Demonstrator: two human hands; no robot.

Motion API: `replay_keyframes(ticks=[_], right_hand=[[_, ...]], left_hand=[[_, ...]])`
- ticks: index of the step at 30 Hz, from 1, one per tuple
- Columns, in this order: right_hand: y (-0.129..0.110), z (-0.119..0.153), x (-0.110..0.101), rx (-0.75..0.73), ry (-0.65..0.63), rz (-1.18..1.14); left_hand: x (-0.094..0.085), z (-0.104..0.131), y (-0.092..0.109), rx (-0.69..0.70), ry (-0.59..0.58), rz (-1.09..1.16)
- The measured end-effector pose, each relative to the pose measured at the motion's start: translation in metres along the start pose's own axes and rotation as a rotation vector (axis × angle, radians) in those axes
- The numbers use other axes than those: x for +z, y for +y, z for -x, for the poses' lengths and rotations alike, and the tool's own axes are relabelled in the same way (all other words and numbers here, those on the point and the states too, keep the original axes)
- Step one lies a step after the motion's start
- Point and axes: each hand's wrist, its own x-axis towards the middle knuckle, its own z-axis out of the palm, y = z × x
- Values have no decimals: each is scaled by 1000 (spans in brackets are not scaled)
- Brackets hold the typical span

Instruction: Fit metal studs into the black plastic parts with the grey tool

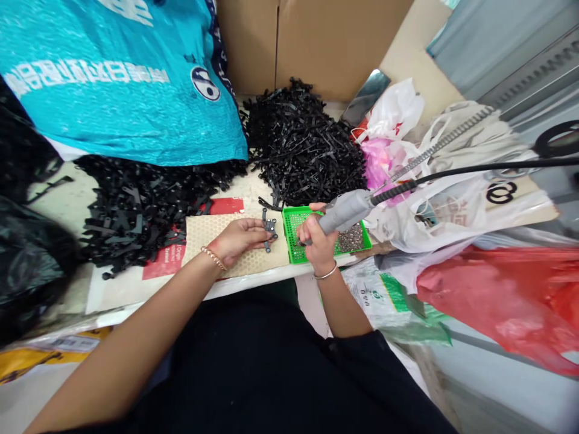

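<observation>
My left hand (244, 239) pinches a small black jointed plastic part (270, 229) over a tan honeycomb-patterned mat (253, 263). My right hand (319, 240) is wrapped round a grey electric screwdriver (346, 211), whose cable runs off to the right. The screwdriver's tip is hidden by the hand, above a green perforated basket (296, 256). Small metal screws (353, 239) lie in the right part of that basket.
Black plastic parts form one heap (307, 144) behind the basket and another (131, 205) at the left. A blue sack (126, 84) leans over the left heap. Plastic bags (452, 223) lie at the right; a cardboard box (325, 48) stands behind.
</observation>
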Motion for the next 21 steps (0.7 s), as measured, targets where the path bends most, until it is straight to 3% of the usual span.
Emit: replay_keyframes(ticks=[21], right_hand=[[21,5,-13,-16,-43,57]], left_hand=[[1,-3,1,-18,56,-11]])
